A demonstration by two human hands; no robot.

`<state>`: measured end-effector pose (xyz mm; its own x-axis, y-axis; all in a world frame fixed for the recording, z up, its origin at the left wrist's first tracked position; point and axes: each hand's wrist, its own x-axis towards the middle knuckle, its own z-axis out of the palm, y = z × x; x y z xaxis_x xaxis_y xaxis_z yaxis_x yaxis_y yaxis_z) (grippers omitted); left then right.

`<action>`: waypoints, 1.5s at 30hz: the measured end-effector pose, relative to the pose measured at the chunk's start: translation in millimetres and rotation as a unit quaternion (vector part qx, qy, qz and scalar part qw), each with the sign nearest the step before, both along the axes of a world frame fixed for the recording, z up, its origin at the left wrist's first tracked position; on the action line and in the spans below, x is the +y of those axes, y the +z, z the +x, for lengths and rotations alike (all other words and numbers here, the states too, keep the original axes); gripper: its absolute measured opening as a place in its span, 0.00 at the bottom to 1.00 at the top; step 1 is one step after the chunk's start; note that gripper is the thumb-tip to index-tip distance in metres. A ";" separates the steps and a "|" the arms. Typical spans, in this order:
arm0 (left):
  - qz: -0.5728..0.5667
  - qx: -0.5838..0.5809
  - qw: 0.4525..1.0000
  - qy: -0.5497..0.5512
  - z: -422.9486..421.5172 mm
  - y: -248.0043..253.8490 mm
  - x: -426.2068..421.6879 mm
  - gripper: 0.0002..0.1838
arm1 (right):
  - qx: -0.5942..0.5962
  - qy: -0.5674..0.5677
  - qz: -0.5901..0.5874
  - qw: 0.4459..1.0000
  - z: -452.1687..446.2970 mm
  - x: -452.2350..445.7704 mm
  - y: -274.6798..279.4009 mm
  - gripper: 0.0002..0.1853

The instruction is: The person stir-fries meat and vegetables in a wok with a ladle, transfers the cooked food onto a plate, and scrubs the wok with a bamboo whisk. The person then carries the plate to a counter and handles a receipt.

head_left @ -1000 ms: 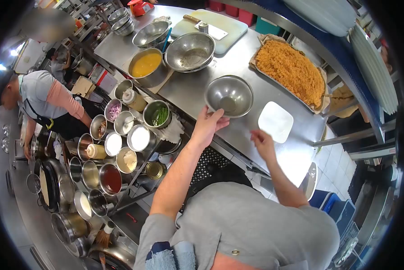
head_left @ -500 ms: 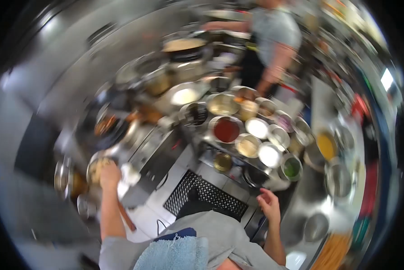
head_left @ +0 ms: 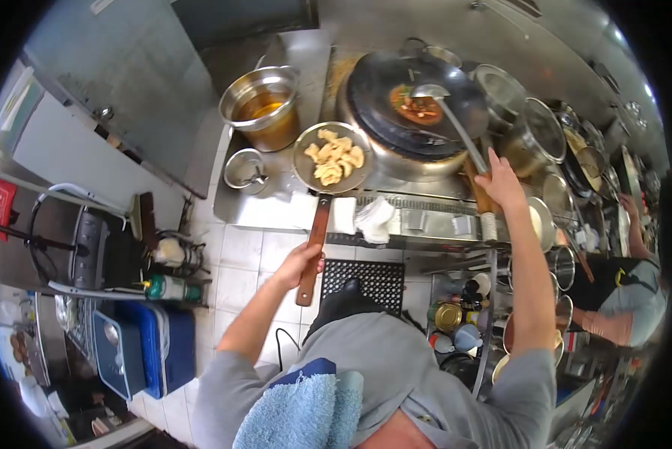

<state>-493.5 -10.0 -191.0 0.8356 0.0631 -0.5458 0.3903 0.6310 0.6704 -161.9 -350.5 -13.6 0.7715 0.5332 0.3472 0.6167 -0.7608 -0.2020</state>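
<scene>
My left hand (head_left: 303,263) is wrapped round the wooden handle (head_left: 318,232) of a round strainer (head_left: 303,166). Pale fried pieces (head_left: 334,159) lie in the strainer, left of the wok. My right hand (head_left: 503,182) is at the handle end of a metal ladle (head_left: 459,129); its fingers look partly extended, and whether they grip the handle is not clear. The ladle's bowl rests in the black wok (head_left: 385,93), beside a reddish sauce with chunks (head_left: 418,109).
A pot of amber liquid (head_left: 270,127) and a small metal bowl (head_left: 244,170) stand left of the strainer. White cloths (head_left: 376,219) lie on the stove's front edge. At the right, a co-worker (head_left: 626,299) stands near several pots. A black mat (head_left: 366,283) covers part of the floor.
The view has turned from the steel table and metal bowl to the stove. My left hand has taken hold of the strainer's handle, and my right hand has come to the ladle.
</scene>
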 end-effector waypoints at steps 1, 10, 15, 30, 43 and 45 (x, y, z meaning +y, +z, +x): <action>0.040 -0.035 0.999 0.005 3.3 -1.9 -4.5 0.11 | 0.169 -0.055 -0.018 0.984 6.2 11.9 4.0 0.27; 0.062 -0.019 0.996 0.061 -30.0 145.9 -38.6 0.14 | 0.504 -0.007 0.457 0.733 -13.7 14.4 -12.2 0.29; 0.177 -0.024 0.984 0.026 28.3 224.6 -49.2 0.10 | 0.583 0.045 0.565 0.582 -30.1 6.9 2.3 0.14; 0.673 -0.091 0.721 0.137 203.2 188.7 -53.7 0.14 | 0.640 0.083 0.553 0.527 22.9 -14.6 -20.4 0.11; 0.385 0.075 0.915 0.094 -13.6 83.1 -33.8 0.06 | 0.570 0.072 0.532 0.622 -14.5 -27.7 -12.7 0.36; 0.317 0.062 0.943 0.078 -11.1 56.6 -36.0 0.07 | 0.594 0.072 0.479 0.642 -1.6 -21.4 -21.3 0.34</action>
<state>-504.6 -46.0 -134.4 0.7211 0.5262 -0.4507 0.4267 0.1751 0.8873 -163.5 -371.9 -34.9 0.7614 0.6101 -0.2191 -0.3563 0.1115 -0.9277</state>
